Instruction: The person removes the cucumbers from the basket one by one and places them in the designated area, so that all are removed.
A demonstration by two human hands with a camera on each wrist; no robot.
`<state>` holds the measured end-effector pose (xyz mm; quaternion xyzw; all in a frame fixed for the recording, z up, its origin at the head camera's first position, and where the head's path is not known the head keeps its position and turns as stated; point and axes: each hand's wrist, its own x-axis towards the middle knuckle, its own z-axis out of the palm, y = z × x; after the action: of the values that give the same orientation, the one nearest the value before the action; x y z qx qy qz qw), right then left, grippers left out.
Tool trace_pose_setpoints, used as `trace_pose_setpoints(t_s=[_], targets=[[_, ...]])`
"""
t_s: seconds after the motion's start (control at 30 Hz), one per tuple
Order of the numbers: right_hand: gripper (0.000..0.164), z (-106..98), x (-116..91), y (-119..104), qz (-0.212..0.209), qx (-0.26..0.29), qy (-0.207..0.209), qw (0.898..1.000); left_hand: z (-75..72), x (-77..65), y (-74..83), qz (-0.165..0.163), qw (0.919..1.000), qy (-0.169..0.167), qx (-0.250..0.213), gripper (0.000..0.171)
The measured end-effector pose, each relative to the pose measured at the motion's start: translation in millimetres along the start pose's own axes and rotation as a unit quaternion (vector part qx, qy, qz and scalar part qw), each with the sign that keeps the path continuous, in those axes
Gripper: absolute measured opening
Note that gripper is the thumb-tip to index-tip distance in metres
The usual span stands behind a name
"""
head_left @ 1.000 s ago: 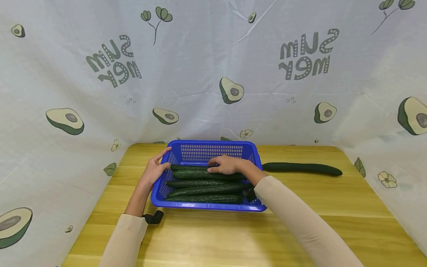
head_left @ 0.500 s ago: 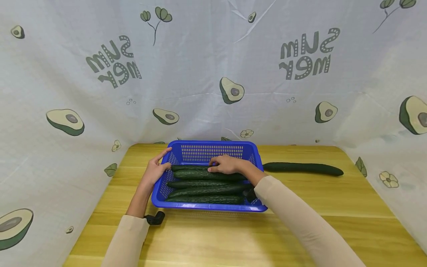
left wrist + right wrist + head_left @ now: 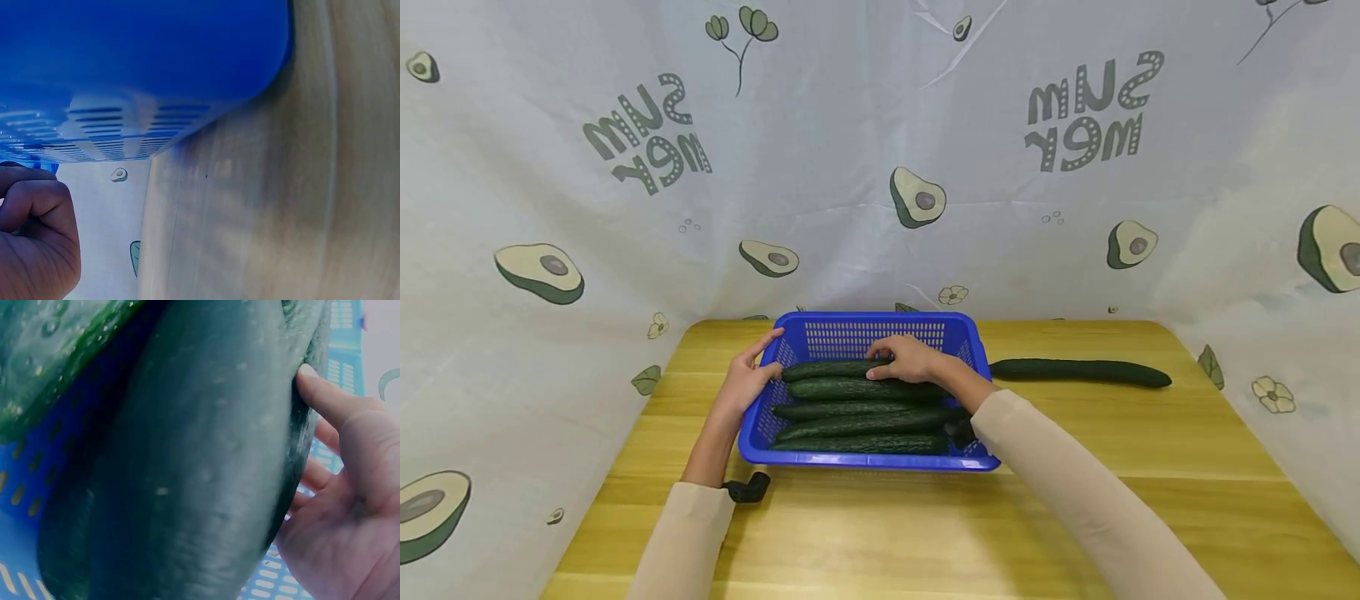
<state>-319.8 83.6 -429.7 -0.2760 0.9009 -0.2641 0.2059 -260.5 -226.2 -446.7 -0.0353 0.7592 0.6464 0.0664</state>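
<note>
A blue plastic basket [image 3: 865, 460] stands on the wooden table with several dark green cucumbers lying side by side in it. At its left rim my left hand [image 3: 747, 383] grips, with the thumb inside the rim; curled fingers of that hand [image 3: 37, 244] show beside the basket wall [image 3: 156, 50] in the left wrist view. My right hand [image 3: 910, 360] reaches in from the right and holds the farthest cucumber [image 3: 827, 369] between thumb and fingers. In the right wrist view, a nearer cucumber [image 3: 206, 456] hides much of the held one [image 3: 301, 437].
One long cucumber [image 3: 1082, 372] lies on the table [image 3: 865, 533] to the right of the basket. A white curtain [image 3: 850, 125] with avocado prints hangs behind and at both sides.
My right hand now has the farthest cucumber slightly raised, and more of it shows above its neighbour. The left hand stays at the basket rim. The head view has tilted slightly.
</note>
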Motion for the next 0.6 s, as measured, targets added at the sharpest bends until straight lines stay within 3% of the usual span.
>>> trace_pose_setpoints(t_s=[0.6], targets=[[0.046,-18,-15,-19,-0.024,0.044,0.074,0.996,-0.3,0.3,0.0,0.012,0.9998,-0.005,-0.017,0.077]])
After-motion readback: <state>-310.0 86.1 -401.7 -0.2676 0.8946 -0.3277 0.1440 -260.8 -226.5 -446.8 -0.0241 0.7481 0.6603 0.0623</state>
